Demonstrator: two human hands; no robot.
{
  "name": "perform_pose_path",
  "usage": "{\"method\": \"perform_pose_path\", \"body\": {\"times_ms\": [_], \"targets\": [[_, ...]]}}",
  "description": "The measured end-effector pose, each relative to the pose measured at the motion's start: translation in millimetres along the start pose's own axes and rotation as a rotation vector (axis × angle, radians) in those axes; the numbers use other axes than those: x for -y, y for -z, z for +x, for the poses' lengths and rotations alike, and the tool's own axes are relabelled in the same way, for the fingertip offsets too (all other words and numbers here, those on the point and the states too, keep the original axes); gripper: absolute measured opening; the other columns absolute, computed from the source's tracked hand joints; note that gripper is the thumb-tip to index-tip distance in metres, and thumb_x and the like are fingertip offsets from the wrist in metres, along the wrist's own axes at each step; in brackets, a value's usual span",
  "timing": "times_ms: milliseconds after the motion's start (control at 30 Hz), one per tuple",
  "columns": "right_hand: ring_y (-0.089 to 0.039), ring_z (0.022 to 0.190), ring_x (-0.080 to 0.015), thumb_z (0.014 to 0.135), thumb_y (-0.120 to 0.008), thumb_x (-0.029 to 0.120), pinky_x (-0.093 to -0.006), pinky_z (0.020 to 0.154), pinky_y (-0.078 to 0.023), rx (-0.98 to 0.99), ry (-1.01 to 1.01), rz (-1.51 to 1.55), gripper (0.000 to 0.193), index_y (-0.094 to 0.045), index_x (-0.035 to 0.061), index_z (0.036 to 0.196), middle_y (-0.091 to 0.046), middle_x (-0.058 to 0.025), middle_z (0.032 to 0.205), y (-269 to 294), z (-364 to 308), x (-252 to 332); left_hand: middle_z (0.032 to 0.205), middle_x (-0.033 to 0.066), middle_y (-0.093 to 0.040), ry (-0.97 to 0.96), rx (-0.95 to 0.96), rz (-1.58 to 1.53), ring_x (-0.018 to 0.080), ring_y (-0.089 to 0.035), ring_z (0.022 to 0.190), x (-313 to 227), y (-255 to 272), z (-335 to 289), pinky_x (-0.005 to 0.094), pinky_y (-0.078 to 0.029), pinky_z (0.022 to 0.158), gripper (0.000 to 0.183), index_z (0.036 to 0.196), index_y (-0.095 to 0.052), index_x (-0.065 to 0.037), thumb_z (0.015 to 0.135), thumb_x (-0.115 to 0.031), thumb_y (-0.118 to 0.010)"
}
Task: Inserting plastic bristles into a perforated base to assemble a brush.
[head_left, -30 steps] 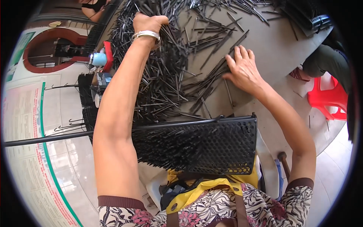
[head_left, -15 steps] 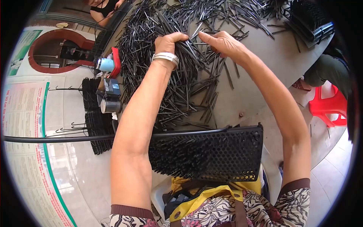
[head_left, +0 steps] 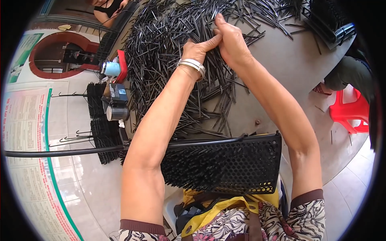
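Over the last second both hands have come together at the far side of the heap of thin black plastic rods (head_left: 169, 52) strewn over the grey round table (head_left: 289, 76): a second ago the right hand lay spread flat on the rods well apart from the left, and now the two touch, which suggests a small bunch is being gathered and squared up. The left hand (head_left: 197, 50), a silver bangle (head_left: 193, 65) on its wrist, is curled with fingers pressed together around some rods; the right hand (head_left: 229, 42) closes its fingertips against it, pinching the same bunch. Both forearms reach straight out over the black perforated plastic rack (head_left: 229, 164) bristling with inserted rods, which rests at the near table edge.
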State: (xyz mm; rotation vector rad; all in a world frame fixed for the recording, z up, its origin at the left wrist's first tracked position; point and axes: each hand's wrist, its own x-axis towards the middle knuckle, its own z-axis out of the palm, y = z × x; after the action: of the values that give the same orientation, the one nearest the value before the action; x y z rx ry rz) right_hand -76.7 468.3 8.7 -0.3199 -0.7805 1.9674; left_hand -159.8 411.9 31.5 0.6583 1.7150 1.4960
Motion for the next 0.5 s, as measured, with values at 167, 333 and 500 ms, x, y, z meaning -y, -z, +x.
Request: {"method": "perform_pose_path", "body": {"times_ms": [167, 333, 500], "targets": [[-0.049, 0.078, -0.0139, 0.086, -0.050, 0.040, -0.0259, 0.072, -0.041, 0.083, -0.025, -0.216, 0.049, -0.055, -0.0082, 0.092, -0.058, -0.0088, 0.083, 5.4, -11.2, -2.5, 0.076, 0.0146, -0.063, 0.107, 0.001, 0.079, 0.0238, -0.063, 0.061, -4.9, -3.9, -9.1, 0.0346, -0.053, 0.055, 0.022, 0.079, -0.059, 0.009, 0.064, -0.003, -0.070], [-0.053, 0.099, -0.0169, 0.084, -0.055, 0.039, -0.0271, 0.086, -0.039, -0.014, 0.000, -0.721, 0.055, -0.051, -0.0052, 0.116, -0.058, -0.0112, 0.108, 18.8, -29.1, 24.0, 0.073, 0.0144, -0.062, 0.130, -0.111, 0.029, 0.0242, -0.062, 0.059, -11.2, -14.2, -10.4, 0.0344, -0.052, 0.055, 0.021, 0.076, -0.059, 0.009, 0.058, 0.002, -0.068], [-0.050, 0.075, -0.0077, 0.073, -0.069, 0.032, -0.0208, 0.065, -0.040, 0.312, -0.341, -0.597, 0.066, -0.044, -0.0031, 0.123, -0.057, -0.0033, 0.086, 41.7, -43.2, 35.5, 0.068, 0.0122, -0.062, 0.100, -0.180, -0.075, 0.0225, -0.060, 0.055, -13.7, -8.8, -1.6, 0.0323, -0.053, 0.057, 0.013, 0.071, -0.058, 0.004, 0.061, 0.001, -0.067]]}}
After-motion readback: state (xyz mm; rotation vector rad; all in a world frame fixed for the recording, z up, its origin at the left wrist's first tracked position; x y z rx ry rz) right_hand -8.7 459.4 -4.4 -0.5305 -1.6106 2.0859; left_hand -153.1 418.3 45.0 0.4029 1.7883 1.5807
